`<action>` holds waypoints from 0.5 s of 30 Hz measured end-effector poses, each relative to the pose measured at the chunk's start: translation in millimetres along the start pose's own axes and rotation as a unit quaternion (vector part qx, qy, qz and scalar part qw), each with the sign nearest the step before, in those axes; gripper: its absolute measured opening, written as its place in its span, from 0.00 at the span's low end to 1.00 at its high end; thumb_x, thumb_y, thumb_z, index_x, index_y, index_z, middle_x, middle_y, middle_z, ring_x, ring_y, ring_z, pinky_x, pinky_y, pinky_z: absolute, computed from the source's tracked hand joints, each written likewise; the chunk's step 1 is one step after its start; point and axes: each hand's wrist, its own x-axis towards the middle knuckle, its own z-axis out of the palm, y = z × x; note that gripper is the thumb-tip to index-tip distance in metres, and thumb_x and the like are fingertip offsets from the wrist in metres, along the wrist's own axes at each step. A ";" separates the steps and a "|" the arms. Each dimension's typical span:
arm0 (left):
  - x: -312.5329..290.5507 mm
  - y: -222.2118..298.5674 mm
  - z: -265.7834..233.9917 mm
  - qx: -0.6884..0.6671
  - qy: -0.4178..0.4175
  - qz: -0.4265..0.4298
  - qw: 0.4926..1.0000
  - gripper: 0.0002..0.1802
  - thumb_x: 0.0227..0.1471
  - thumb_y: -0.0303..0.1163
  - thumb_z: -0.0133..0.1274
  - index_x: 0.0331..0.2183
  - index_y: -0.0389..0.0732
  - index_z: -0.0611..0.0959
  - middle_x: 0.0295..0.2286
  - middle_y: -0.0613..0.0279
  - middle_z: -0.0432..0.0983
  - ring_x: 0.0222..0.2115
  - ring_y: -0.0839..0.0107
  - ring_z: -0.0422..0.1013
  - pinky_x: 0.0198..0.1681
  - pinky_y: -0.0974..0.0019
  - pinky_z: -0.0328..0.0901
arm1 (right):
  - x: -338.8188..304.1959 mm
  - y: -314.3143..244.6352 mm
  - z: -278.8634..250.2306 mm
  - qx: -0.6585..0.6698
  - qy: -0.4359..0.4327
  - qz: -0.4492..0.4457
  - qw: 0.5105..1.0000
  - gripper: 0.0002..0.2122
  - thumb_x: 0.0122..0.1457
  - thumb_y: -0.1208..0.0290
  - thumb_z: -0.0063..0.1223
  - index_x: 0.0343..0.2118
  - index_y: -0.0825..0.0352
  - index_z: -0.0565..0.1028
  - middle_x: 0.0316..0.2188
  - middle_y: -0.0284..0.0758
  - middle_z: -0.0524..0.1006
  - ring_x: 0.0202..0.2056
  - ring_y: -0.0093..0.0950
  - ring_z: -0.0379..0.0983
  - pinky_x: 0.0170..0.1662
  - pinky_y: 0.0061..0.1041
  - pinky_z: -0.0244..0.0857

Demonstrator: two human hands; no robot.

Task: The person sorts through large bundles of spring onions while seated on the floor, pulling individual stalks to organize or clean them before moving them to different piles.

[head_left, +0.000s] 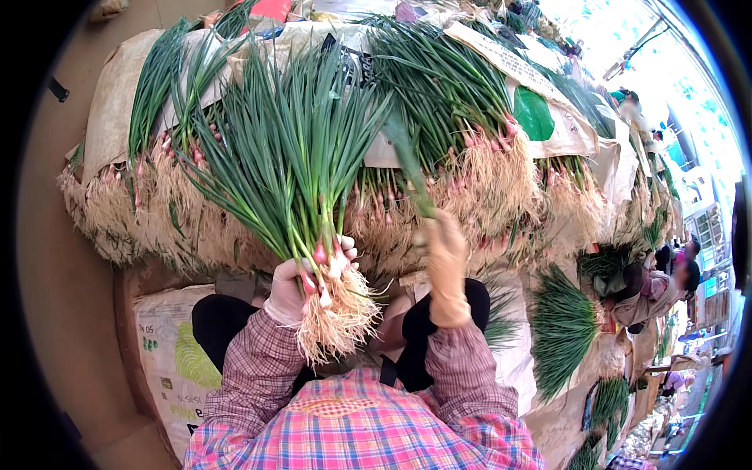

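My left hand [287,291], in a pale glove, is closed round a large bunch of spring onions [309,149]. Their long green leaves fan upward. The pinkish bulbs and straw-coloured roots [341,313] hang over my fingers toward my lap. To the right, my gloved right hand [445,266] is raised and smeared by motion, its fingers curled round the base of some green onion leaves [410,160]. Those leaves blur upward in front of the pile, and whether they end in a bulb is hidden in my grip.
A long heap of spring onions [439,94] lies ahead, roots toward me, with paper sacks [117,102] over and among them. A printed sack [168,352] lies at my left knee. More bunches [560,329] lie to the right, where other people [654,290] sit.
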 end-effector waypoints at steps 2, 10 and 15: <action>-2.3 -1.8 -0.1 0.008 0.011 0.008 1.000 0.30 0.42 0.35 0.49 0.48 0.31 0.69 0.45 0.51 0.67 0.47 0.61 0.66 0.54 0.58 0.59 | -24.8 -28.5 -21.8 -0.088 0.175 -0.109 0.974 0.09 0.63 0.70 0.42 0.43 0.65 0.72 0.23 0.27 0.72 0.20 0.12 0.65 0.19 0.09 0.54; 0.7 -5.0 5.5 0.011 0.018 0.008 1.000 0.29 0.42 0.36 0.52 0.47 0.32 0.71 0.45 0.50 0.68 0.46 0.59 0.67 0.52 0.56 0.62 | -111.4 123.6 -163.6 -0.273 0.326 0.102 0.899 0.11 0.62 0.72 0.42 0.46 0.67 0.67 0.30 0.35 0.75 0.21 0.22 0.67 0.23 0.19 0.61; 0.5 -2.7 4.0 0.015 0.023 0.025 0.999 0.24 0.46 0.36 0.49 0.45 0.33 0.72 0.44 0.50 0.68 0.44 0.60 0.68 0.51 0.56 0.62 | -78.1 117.8 -151.3 -0.484 0.178 -0.006 0.857 0.07 0.58 0.73 0.46 0.37 0.69 0.74 0.27 0.43 0.76 0.26 0.40 0.71 0.33 0.29 0.67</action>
